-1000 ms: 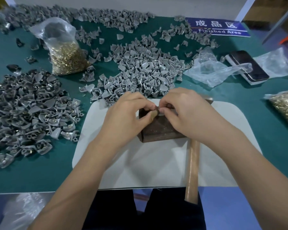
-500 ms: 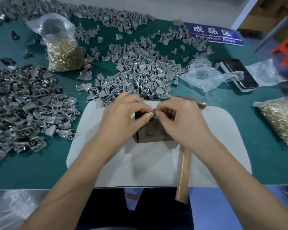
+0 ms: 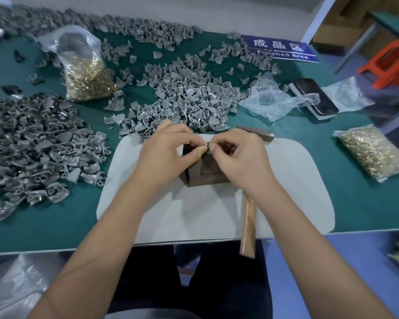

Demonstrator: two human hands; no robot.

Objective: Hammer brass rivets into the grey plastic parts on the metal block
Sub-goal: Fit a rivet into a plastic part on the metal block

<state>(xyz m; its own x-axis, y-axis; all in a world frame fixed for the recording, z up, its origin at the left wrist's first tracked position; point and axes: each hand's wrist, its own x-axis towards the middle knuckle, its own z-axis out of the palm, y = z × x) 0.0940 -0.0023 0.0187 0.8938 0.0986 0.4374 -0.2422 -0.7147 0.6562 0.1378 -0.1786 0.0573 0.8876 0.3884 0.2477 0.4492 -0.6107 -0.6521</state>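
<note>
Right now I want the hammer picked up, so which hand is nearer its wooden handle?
Right. The right hand works over the metal block, its wrist directly above the hammer handle. The left hand is across the block, farther left.

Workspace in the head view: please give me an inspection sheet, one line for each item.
Surface: green table with white mat.
Job's things: metal block on mat; hammer beside it; grey plastic parts heaped behind; brass rivets bag.
Clutter: empty bag, phone, second rivet bag.
Grippers: left hand and right hand pinch a small piece over the block.
Cables: nothing seen.
Surroundings: blue sign, orange stool.
</note>
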